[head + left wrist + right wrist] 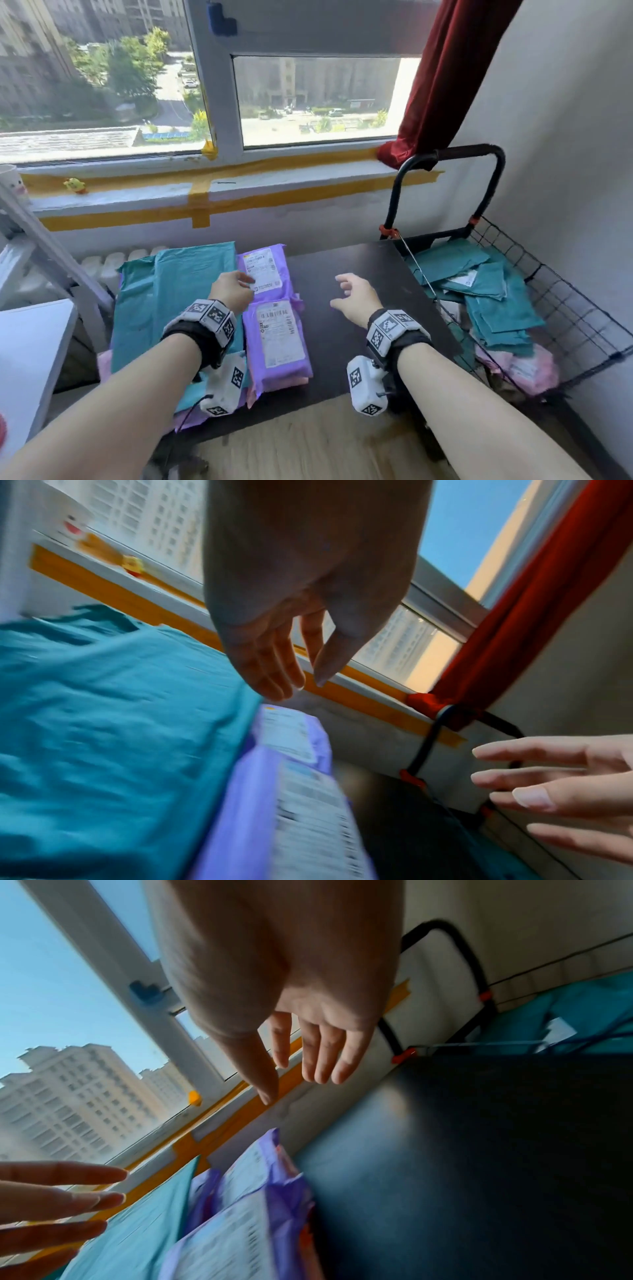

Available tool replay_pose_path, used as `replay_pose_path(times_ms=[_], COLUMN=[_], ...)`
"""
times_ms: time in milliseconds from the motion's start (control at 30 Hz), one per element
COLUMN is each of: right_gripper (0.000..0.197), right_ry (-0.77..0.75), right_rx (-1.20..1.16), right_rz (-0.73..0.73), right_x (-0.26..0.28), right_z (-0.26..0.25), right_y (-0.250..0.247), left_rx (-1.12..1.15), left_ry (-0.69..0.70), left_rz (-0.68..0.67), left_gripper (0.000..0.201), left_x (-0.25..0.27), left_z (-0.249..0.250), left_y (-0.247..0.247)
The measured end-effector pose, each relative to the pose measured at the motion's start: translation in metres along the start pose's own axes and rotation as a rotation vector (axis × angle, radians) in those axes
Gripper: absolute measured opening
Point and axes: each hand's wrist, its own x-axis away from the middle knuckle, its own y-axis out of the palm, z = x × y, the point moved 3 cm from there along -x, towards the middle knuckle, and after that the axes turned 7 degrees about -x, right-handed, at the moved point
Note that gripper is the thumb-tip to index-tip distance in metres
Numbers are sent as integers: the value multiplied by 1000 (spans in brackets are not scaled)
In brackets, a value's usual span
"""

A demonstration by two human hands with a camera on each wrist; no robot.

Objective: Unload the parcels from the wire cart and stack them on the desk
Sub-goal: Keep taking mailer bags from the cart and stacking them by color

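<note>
On the dark desk (359, 308) lie a large teal parcel (171, 301) and, to its right, two purple parcels with white labels: the far one (263, 270) and the near one (279, 339). My left hand (236, 287) hovers empty over the seam between teal and purple, fingers relaxed (274, 666). My right hand (352, 294) hangs above bare desk, fingers spread and holding nothing (318, 1053). The black wire cart (548, 284) stands right of the desk with several teal parcels (493, 294) and a pink one (527, 370) inside.
A taped window sill (205, 192) runs behind the desk, with a small yellow toy (75, 185). A red curtain (455, 78) hangs over the cart's black handle (472, 150). A white shelf frame (41, 246) and a white surface (30, 359) sit at left.
</note>
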Motion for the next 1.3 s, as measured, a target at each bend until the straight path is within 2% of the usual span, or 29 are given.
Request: replay_pose_path(times_ms=[267,467,633,800,967,1200,1300], right_gripper=[47,43,43,42,44,42,44], right_ry=[81,138,230,296,361,511,556], right_rx=[-50,-58,-108,-134,-190,-350,-404], right_rz=[146,190,205,232,282,355,333], right_x=[69,119,139,124,77,1,-29], right_z=[108,192,248,289,317,340,351], right_y=[-153,-243,-303,-344,-370,-412,-420], left_rx=[-6,-10,-18,-126,-231,-305,-334], left_ry=[182,230,222,236,272,211,173], left_rz=[-174,-318,-379,-384,-439,-600,-649], left_gripper=[28,26,31,33,31,30,34], left_x=[80,159,194,173,118,53,28], left_z=[143,211,258,293,327,369,380], left_y=[153,269,326,360,402,464,491])
